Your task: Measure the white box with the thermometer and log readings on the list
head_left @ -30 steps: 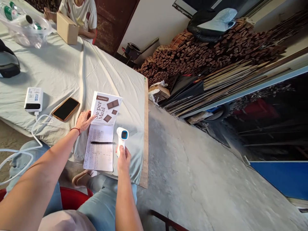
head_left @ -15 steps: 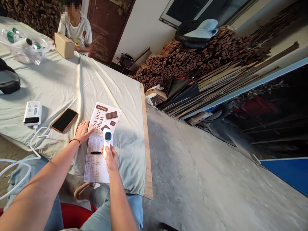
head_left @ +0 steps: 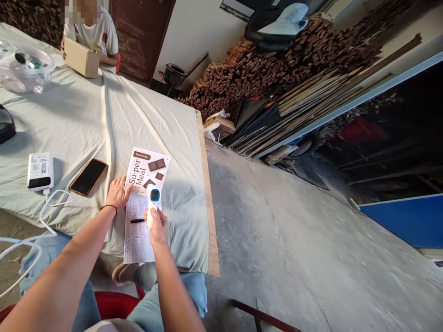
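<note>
My right hand (head_left: 158, 226) is wrapped round the handle of a white infrared thermometer (head_left: 151, 207). Its small blue-framed screen faces me. Underneath lies a notebook page (head_left: 136, 246) full of handwriting, with a black pen (head_left: 137, 221) across it near my right fingers. My left hand (head_left: 118, 191) lies flat at the left edge of a printed "Su-per Meal" cover (head_left: 141, 161), fingers extended and thumb touching it. Whether this cover is joined to the notebook I cannot tell. A smartphone (head_left: 89, 177) with a dark screen rests left of my left hand.
A white power bank (head_left: 40, 170) with a cable (head_left: 48, 216) sits at left on the cloth-covered table (head_left: 155, 124). Across it, a person (head_left: 93, 34) holds a cardboard box (head_left: 81, 57) near a clear basin (head_left: 44, 69) of bottles. Stacked firewood (head_left: 263, 64) lines the wall.
The view has shifted slightly, moving the table items within the picture. The person opposite has tilted the cardboard box. My hands keep their places on the cover and thermometer.
</note>
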{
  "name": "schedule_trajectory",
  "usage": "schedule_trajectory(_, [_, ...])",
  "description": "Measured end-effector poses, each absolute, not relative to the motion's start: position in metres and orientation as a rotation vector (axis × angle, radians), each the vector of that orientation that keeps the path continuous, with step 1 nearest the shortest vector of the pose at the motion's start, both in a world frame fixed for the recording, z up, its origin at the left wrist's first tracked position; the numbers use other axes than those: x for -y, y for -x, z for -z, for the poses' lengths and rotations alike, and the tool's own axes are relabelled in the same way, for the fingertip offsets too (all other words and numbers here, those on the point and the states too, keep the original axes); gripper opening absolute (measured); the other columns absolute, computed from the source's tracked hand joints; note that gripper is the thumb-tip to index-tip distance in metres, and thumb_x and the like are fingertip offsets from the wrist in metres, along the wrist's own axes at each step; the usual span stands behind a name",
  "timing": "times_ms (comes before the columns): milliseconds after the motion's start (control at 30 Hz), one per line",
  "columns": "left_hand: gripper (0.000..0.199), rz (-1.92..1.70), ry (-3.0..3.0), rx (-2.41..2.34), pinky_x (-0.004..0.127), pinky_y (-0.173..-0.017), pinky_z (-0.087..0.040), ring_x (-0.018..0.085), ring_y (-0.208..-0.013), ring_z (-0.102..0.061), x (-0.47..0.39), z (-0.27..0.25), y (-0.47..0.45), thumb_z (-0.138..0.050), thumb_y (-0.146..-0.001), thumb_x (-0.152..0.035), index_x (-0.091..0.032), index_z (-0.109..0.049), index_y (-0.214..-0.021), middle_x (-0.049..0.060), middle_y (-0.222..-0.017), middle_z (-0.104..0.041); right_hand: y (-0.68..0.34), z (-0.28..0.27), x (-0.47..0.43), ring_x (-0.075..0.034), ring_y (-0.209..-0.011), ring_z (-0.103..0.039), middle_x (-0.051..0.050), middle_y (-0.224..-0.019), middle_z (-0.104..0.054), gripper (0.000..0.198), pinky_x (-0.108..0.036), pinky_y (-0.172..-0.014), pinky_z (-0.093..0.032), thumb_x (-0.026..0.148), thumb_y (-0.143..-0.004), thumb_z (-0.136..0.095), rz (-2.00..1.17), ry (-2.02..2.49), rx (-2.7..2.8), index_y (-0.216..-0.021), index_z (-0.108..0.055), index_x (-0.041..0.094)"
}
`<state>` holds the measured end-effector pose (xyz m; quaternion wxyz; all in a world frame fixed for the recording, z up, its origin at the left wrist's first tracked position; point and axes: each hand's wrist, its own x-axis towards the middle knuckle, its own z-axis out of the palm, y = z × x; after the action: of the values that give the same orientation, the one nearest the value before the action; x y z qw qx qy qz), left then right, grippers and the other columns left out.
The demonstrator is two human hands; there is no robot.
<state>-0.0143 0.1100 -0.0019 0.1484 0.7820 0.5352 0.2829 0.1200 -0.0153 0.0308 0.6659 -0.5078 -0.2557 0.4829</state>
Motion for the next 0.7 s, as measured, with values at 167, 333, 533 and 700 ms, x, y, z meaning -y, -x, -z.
schedule_trajectory(167, [0.059,-0.808,-2.211,-1.546,0.047,-0.104,-0.038,0.031,-0.114,-0.056,-0.108,-0.002,0.013,-0.022,-0.098,-0.052,-0.013,-0.048,-0.134,0.016,-0.117,-0.063,-0.116,-0.038,0.014,-0.011,-0.056,-0.045,0.002,-0.058,-0.053,0.034,-0.026,-0.055,-0.035,0.049,-0.071,-0.071,-1.162,1.143,0.477,-0.063,-0.058,0.019])
schedule_trajectory(333, [0.060,-0.786,-2.182,-1.530,0.047,-0.105,-0.037,0.032,-0.115,-0.055,-0.107,-0.002,0.013,-0.023,-0.097,-0.053,-0.013,-0.046,-0.135,0.017,-0.118,-0.062,-0.122,-0.045,0.013,-0.011,-0.056,-0.046,0.002,-0.060,-0.054,0.033,-0.027,-0.054,-0.036,0.049,-0.068,-0.073,-1.239,1.169,0.404,-0.066,-0.061,0.019])
schedule_trajectory(533, [0.059,-0.780,-2.160,-1.542,0.048,-0.104,-0.037,0.032,-0.113,-0.055,-0.107,-0.001,0.012,-0.026,-0.096,-0.056,-0.016,-0.046,-0.136,0.015,-0.116,-0.063,-0.126,-0.049,0.016,-0.012,-0.058,-0.049,0.000,-0.063,-0.058,0.034,-0.027,-0.056,-0.039,0.050,-0.065,-0.075,-1.249,1.244,0.440,-0.070,-0.065,0.019])
schedule_trajectory(700, [0.059,-0.747,-2.178,-1.555,0.047,-0.105,-0.037,0.031,-0.113,-0.055,-0.108,-0.005,0.013,-0.022,-0.097,-0.056,-0.018,-0.046,-0.135,0.013,-0.114,-0.063,-0.126,-0.055,0.015,-0.011,-0.057,-0.047,0.001,-0.060,-0.056,0.033,-0.026,-0.055,-0.037,0.050,-0.067,-0.074,-1.265,1.213,0.468,-0.069,-0.064,0.018])
